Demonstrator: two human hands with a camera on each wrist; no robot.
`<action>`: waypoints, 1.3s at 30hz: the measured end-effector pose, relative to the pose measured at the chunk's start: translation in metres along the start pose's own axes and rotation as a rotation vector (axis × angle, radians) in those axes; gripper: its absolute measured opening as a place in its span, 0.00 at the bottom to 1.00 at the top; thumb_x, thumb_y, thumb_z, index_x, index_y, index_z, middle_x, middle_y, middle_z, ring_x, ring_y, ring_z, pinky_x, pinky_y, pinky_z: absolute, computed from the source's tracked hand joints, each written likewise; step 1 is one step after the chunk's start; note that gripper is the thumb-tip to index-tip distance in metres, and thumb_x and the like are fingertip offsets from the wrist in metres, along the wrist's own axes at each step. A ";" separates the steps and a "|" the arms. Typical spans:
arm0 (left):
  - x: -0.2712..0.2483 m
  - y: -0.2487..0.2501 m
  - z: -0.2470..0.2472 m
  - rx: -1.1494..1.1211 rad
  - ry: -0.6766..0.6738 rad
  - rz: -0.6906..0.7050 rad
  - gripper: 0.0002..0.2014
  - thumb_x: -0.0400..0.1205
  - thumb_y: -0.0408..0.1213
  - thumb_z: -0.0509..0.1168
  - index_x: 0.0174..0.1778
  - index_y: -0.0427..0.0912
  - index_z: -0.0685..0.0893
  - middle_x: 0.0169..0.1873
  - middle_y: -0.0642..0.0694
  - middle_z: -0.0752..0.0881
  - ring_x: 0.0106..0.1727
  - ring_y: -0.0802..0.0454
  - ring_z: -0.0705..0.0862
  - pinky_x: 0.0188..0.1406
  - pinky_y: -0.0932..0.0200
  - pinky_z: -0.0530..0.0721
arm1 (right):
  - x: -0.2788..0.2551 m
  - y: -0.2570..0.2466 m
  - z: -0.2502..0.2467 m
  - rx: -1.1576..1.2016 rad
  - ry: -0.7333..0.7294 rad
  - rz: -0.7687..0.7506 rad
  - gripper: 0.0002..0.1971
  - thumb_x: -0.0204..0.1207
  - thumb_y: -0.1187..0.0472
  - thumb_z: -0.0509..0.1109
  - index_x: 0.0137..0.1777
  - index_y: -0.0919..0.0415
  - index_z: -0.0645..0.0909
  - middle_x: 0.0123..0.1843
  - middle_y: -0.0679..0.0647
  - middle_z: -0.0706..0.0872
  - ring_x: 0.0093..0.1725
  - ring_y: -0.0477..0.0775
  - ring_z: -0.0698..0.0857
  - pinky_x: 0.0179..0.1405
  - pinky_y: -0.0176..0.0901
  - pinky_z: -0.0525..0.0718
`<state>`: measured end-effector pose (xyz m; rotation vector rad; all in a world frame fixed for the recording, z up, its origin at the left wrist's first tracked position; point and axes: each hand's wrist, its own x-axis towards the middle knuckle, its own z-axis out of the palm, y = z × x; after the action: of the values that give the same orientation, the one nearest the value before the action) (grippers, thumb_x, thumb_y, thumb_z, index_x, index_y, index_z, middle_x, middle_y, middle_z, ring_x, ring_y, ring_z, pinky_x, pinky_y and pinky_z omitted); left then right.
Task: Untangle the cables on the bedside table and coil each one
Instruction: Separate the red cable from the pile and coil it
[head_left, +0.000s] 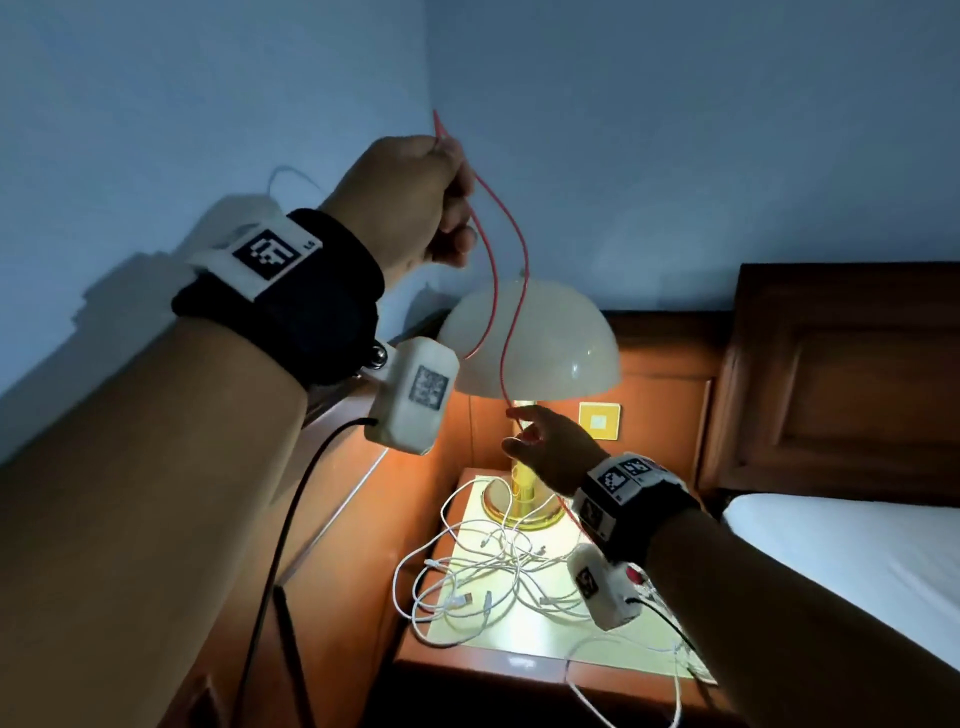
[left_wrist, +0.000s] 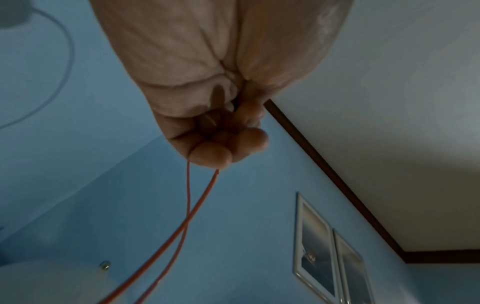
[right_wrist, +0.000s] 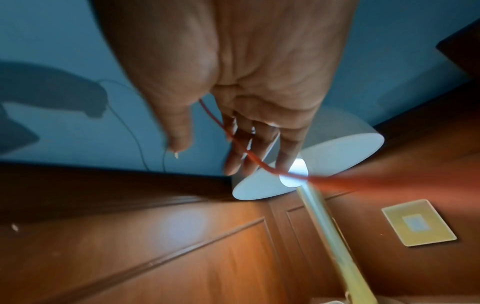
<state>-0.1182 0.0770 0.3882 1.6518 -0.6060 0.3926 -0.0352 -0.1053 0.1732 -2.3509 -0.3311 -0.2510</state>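
The left hand (head_left: 410, 200) is clenched around the red cable (head_left: 511, 322), high at 11 o'clock. The right hand (head_left: 553, 449), fingers loose, touches it below the lamp (head_left: 561, 338). White cables (head_left: 483, 571) lie tangled on the bedside table (head_left: 519, 660).

Pretty dim room overall, bluish and murky. The only real light is the lamp (head_left: 530, 338) at about 5 o'clock from centre of the head view, throwing a warm yellow pool onto the bedside table (head_left: 467, 652) and wood panelling. Hard arm shadows fall on the wall at 9 o'clock. The right wrist view is smeared, with the red cable (right_wrist: 337, 182) blurring out at 3 o'clock and the bulb blown white. Wide-angle bending shows at the edges.
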 end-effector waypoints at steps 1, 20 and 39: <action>-0.003 0.005 -0.002 0.003 0.016 0.011 0.18 0.92 0.40 0.51 0.36 0.41 0.74 0.18 0.48 0.70 0.23 0.48 0.74 0.28 0.57 0.79 | -0.006 -0.006 -0.005 0.047 0.020 -0.004 0.15 0.85 0.56 0.68 0.69 0.58 0.81 0.49 0.53 0.89 0.51 0.52 0.90 0.49 0.38 0.84; -0.100 -0.056 0.057 1.256 -0.102 -0.165 0.25 0.85 0.58 0.61 0.55 0.36 0.86 0.48 0.37 0.90 0.51 0.38 0.88 0.46 0.53 0.81 | -0.192 -0.059 -0.124 0.839 0.242 0.067 0.15 0.88 0.59 0.55 0.57 0.64 0.83 0.30 0.51 0.64 0.32 0.53 0.53 0.34 0.50 0.50; -0.199 -0.199 0.106 -0.453 -0.163 -0.506 0.21 0.89 0.44 0.59 0.28 0.45 0.69 0.25 0.46 0.63 0.21 0.53 0.62 0.20 0.62 0.65 | -0.236 0.074 -0.006 0.783 0.054 0.262 0.13 0.87 0.56 0.61 0.44 0.61 0.78 0.25 0.48 0.70 0.24 0.47 0.69 0.24 0.40 0.71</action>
<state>-0.1687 0.0238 0.0967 1.3397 -0.3415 -0.2372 -0.2366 -0.1995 0.0650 -1.5849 -0.0642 -0.0390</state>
